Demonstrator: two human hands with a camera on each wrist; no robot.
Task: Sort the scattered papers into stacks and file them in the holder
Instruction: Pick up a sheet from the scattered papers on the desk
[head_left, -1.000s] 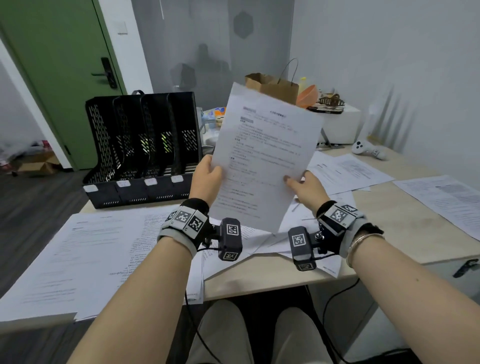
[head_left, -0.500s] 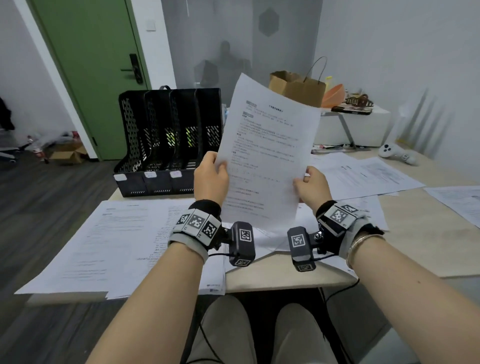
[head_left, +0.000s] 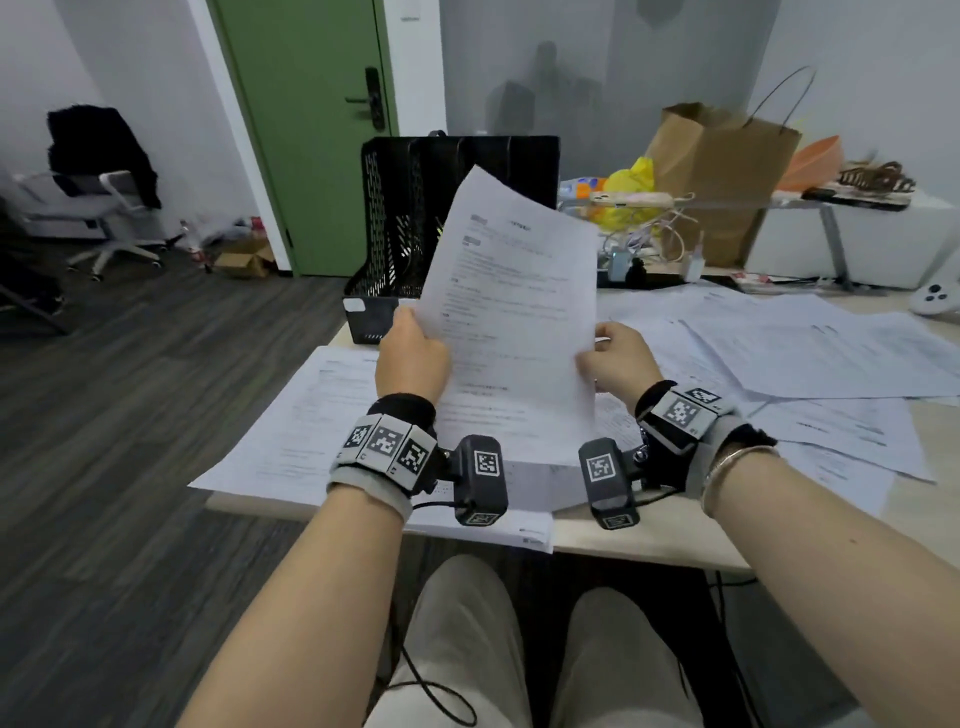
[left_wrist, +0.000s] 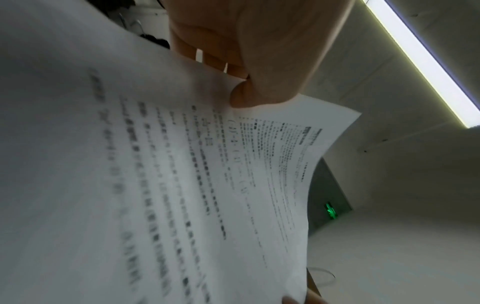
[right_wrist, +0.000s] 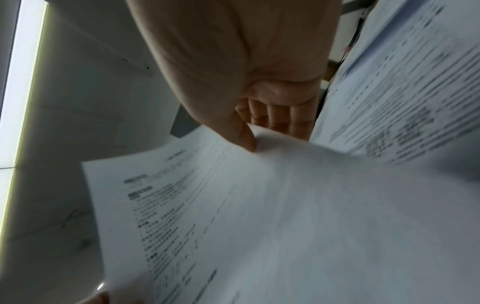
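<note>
**A printed sheet held up in both hands, the holder half hidden behind it**

From the head view we see the left hand (head_left: 413, 358) and the right hand (head_left: 618, 358) holding a printed sheet (head_left: 511, 322) upright above the near edge of the desk (head_left: 660, 535); each hand pinches one side edge, thumb on the printed face, the other fingers out of sight behind the paper; the sheet covers the lower right part of the black file holder (head_left: 410, 228), so we cannot count its slots or tell what is in them; scattered papers (head_left: 810, 353) lie across the desk to the right and more lie under the hands, their print too small to read; a brown paper bag (head_left: 717, 156) stands behind, and a white controller (head_left: 935, 299) is cut off at the right border.

From the left wrist view we find the thumb (left_wrist: 259, 96) pressed on the sheet (left_wrist: 182, 185) with curled fingers (left_wrist: 215, 61) behind it; the text is blurred and unreadable; a ceiling light strip (left_wrist: 426, 61) runs overhead.

From the right wrist view we see the thumb (right_wrist: 241, 131) on the sheet's (right_wrist: 259, 205) edge and fingers (right_wrist: 283, 119) behind; the near paper is smeared, and a fingertip of the other hand shows only partly at the bottom edge.
</note>
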